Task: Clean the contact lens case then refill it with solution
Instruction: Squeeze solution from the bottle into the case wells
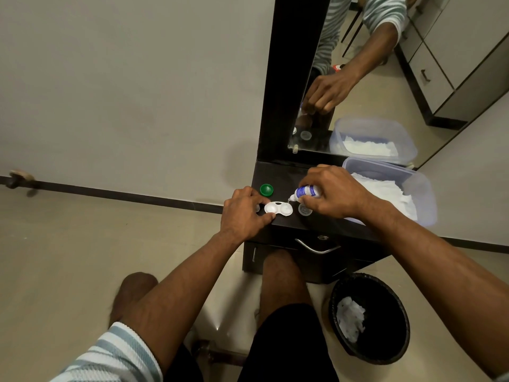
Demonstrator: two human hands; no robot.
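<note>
Home dressing area: I sit at a dark dressing counter (283, 175) with mirror (385, 78), tiled floor (82, 257), wardrobe drawers reflected, waste bin (369, 318) beside my leg.

Right hand (333, 197) tips solution bottle (306, 192) — left hand (245, 210) pinches lens case (278, 208).

Smooth white plastic is seen in the lens case (278, 209) pinched by the left hand (245, 213). A glossy plastic bottle (306, 192) is gripped by the right hand (334, 193). Beyond the left hand, a shiny green plastic cap (266, 189) is seen. Under both hands, a dark, faintly glossy tabletop (278, 175) is shown. Right of the right hand, crumpled white tissue is held in a translucent plastic tub (421, 188).
</note>
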